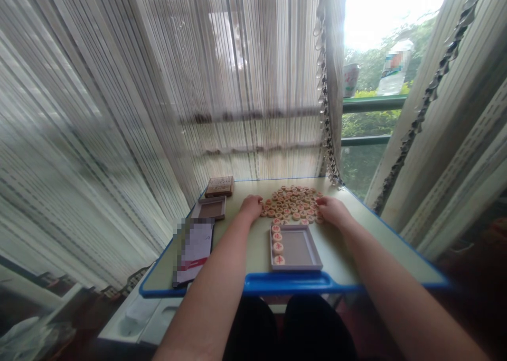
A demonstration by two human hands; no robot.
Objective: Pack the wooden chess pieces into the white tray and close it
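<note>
Many round wooden Chinese chess pieces (291, 203) with red or dark characters lie in a loose pile on the table. At the pile's left edge, my left hand (251, 206) touches the pieces with bent fingers. My right hand (333, 210) rests at the opposite edge, its fingertips against the pieces there. Both hands appear open around the pile, and neither visibly lifts a piece. Nearer to me is a shallow grey box tray (299, 267), with several red-marked pieces (278, 247) in a column along its left side.
A pale table (360, 268) has a blue rim and a blue front groove (287, 282). At left are a wooden-patterned box lid (219, 185), another shallow tray (212, 209) and a phone (196, 250). Curtains (257, 59) hang behind; a bottle (395, 67) and a cup (350, 81) stand by the window.
</note>
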